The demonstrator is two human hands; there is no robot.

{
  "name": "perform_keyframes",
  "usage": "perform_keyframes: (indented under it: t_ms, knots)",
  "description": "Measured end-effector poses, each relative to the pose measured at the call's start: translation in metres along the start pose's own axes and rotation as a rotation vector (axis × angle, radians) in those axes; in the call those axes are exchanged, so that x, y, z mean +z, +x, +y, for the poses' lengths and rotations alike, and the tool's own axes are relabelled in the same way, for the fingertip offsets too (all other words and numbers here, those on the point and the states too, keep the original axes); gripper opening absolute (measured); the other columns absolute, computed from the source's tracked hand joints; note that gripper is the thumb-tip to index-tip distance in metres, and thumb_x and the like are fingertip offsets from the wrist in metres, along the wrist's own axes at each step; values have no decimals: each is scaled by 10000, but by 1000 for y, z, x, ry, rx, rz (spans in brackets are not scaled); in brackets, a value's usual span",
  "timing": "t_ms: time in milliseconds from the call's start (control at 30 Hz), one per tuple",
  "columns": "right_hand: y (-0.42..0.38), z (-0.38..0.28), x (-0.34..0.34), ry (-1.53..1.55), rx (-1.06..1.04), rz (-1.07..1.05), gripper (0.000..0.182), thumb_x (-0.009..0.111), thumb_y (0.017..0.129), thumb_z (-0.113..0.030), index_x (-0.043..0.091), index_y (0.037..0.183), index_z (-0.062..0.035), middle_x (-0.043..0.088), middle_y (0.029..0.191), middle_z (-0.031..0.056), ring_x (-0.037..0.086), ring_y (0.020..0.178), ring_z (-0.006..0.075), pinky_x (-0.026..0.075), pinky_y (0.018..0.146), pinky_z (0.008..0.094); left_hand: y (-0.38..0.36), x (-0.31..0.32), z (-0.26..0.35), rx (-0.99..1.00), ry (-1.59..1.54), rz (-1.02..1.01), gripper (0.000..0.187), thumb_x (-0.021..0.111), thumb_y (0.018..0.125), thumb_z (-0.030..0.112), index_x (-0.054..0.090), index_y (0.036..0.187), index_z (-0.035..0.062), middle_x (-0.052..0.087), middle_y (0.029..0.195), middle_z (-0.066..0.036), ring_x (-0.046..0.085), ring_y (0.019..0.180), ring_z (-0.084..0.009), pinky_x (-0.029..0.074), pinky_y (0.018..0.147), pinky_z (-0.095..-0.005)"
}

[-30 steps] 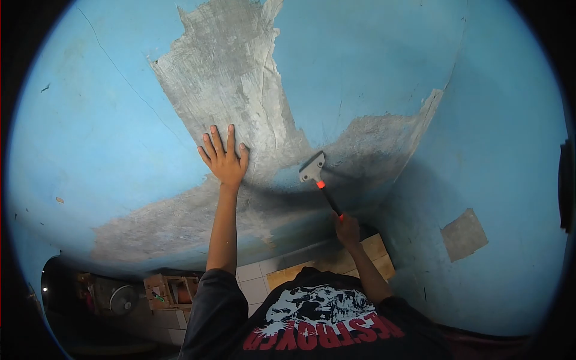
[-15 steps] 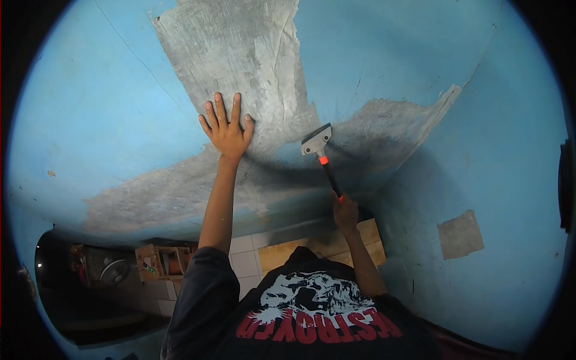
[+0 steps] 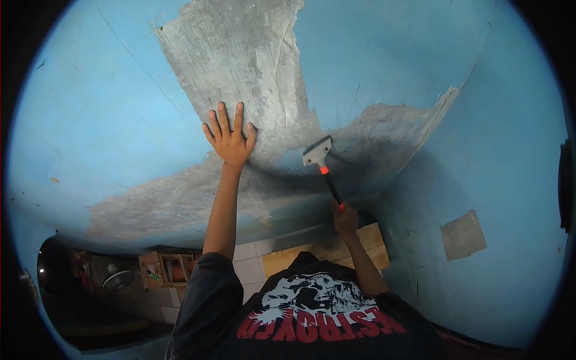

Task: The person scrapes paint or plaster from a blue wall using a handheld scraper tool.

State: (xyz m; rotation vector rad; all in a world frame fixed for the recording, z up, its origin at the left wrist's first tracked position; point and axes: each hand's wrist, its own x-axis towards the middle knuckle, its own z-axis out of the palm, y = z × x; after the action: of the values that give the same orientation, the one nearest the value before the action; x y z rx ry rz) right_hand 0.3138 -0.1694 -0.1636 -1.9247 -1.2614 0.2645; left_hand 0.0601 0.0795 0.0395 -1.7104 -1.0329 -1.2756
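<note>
My left hand (image 3: 230, 143) lies flat with its fingers spread on the wall, over a bare grey patch (image 3: 234, 54) where the blue paint (image 3: 372, 48) is gone. Lower on the right, my right hand (image 3: 345, 219) is closed round the handle of a wall scraper (image 3: 331, 183). The scraper has a black handle with orange bands and a wide grey metal head. Its blade is at the wall, by a small remnant of blue paint (image 3: 292, 159) between grey areas. My fingers hide the handle's lower end.
A side wall (image 3: 432, 198) meets this wall at a corner on the right and bears a square grey patch (image 3: 463, 235). Below are a tiled floor (image 3: 247, 270), a yellowish board (image 3: 282, 259), a wooden box (image 3: 165, 268) and a fan (image 3: 117, 277).
The whole view has shifted slightly, so both hands appear a little lower. My left palm stays on the wall, and the scraper stays in my right hand near the same spot.
</note>
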Motion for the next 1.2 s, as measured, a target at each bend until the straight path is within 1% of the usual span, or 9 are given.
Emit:
perform_keyframes:
  t_ms: [133,200,333,400,533,600,700,1100,1200]
  knots:
    - [8,-10,-9,-23,13,4,534,587,1013,-507,611,824,-9,620,662,243,642,714,491,457,578,558,2,2,1,7,9,9,501,554,946,389,634,1425,264,407,1618,-141,264,1541,-354,79,1252,-542]
    - [8,-23,-12,70,-7,-13,534,549,1024,-524,599,810,-37,629,638,224,652,698,490,487,594,587,2,-3,1,41,8,-3,541,528,972,383,578,1477,195,374,1625,-192,258,1534,-398,90,1239,-563]
    - [6,-5,-10,27,1,8,543,543,1025,-532,593,803,-39,628,634,223,657,696,485,488,586,582,3,-2,2,43,-1,10,545,527,973,379,569,1484,196,381,1621,-191,260,1533,-400,90,1240,-561]
    - [-1,12,-1,-51,37,-16,539,573,1013,-522,620,841,-13,626,665,236,646,721,488,472,595,561,0,0,1,3,-1,8,504,551,950,391,636,1424,243,409,1614,-155,276,1533,-366,86,1249,-550]
    - [19,-29,-19,-37,-19,10,527,573,1012,-525,584,804,-41,624,633,223,654,690,482,482,580,582,0,0,1,-1,-5,8,502,549,951,390,637,1423,244,412,1612,-155,277,1532,-367,86,1250,-548]
    - [27,-47,-27,67,-47,-24,516,582,1008,-521,585,809,-45,627,638,220,653,690,483,486,589,587,3,-4,2,30,15,-7,514,517,979,379,610,1447,188,376,1625,-185,247,1541,-386,93,1241,-560]
    - [9,-12,-2,30,-20,0,538,592,1008,-512,614,822,-7,625,652,217,649,693,471,466,585,548,0,1,1,0,9,22,503,552,945,390,640,1419,247,415,1613,-143,291,1528,-357,98,1250,-544]
    - [6,13,-5,-42,6,-8,561,569,1013,-531,602,808,-10,620,645,226,648,687,474,476,576,555,-3,2,1,-18,-24,39,515,565,940,375,629,1431,231,419,1610,-148,286,1532,-359,107,1250,-540]
    - [16,-12,-14,-29,-36,23,558,570,1014,-528,598,806,-11,608,631,223,645,673,469,474,564,549,-2,4,1,-16,-21,42,512,566,940,377,632,1428,232,422,1608,-148,286,1532,-360,108,1249,-541]
